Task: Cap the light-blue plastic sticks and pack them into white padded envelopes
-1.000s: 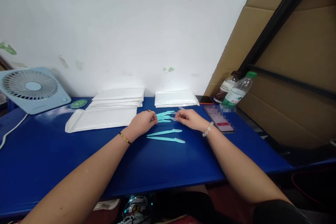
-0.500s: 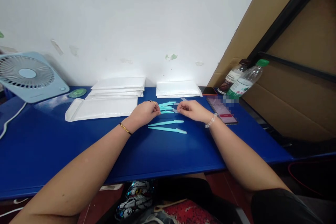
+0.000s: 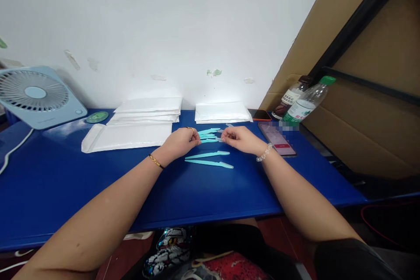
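My left hand (image 3: 183,141) is closed, thumb and fingers pinching the handle of a turquoise eyebrow razor (image 3: 209,140). My right hand (image 3: 242,138) is also closed, its fingertips at a small clear blade cap (image 3: 218,139) by the razor's blade end. Whether the cap is on or off the blade is too small to tell. Just behind, several more turquoise razors (image 3: 210,131) lie bunched together, partly covered by my left fingers. Nearer to me, two razors (image 3: 207,155) lie apart on the blue table (image 3: 210,192). Beyond my right hand is a loose clear piece (image 3: 229,125).
White padded envelopes (image 3: 131,136) lie stacked at the left, and another white stack (image 3: 223,112) is against the wall. A fan (image 3: 42,96) stands far left. Phones (image 3: 278,139) and two bottles (image 3: 302,107) are at the right, beside cardboard (image 3: 361,131).
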`<state>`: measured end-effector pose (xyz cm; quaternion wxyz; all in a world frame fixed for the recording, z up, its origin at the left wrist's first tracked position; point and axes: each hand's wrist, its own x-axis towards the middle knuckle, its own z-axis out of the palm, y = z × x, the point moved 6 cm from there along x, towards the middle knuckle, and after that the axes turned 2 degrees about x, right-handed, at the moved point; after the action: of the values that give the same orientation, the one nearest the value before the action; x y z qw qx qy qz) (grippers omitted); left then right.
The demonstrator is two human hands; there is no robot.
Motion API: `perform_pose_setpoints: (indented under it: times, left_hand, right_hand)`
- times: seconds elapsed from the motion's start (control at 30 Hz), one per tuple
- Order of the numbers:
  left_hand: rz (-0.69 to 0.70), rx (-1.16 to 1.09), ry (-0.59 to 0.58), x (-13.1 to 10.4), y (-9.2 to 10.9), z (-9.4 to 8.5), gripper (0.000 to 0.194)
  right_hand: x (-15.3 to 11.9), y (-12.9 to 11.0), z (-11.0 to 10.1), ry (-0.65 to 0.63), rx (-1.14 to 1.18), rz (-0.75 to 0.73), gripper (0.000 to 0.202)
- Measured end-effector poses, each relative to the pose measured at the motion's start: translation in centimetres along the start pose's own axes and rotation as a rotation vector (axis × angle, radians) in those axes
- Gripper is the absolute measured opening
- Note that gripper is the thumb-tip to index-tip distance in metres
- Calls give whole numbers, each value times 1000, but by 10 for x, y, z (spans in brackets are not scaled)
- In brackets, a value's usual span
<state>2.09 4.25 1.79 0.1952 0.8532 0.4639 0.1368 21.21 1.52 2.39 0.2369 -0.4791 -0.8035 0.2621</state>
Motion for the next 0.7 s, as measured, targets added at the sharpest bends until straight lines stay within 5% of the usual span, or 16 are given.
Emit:
perform_pose_setpoints:
  times: [0.7]
  left_hand:
    - [26, -72, -11, 0, 2, 1, 21]
  right_hand:
    - [0, -8, 4, -9, 76, 8, 15]
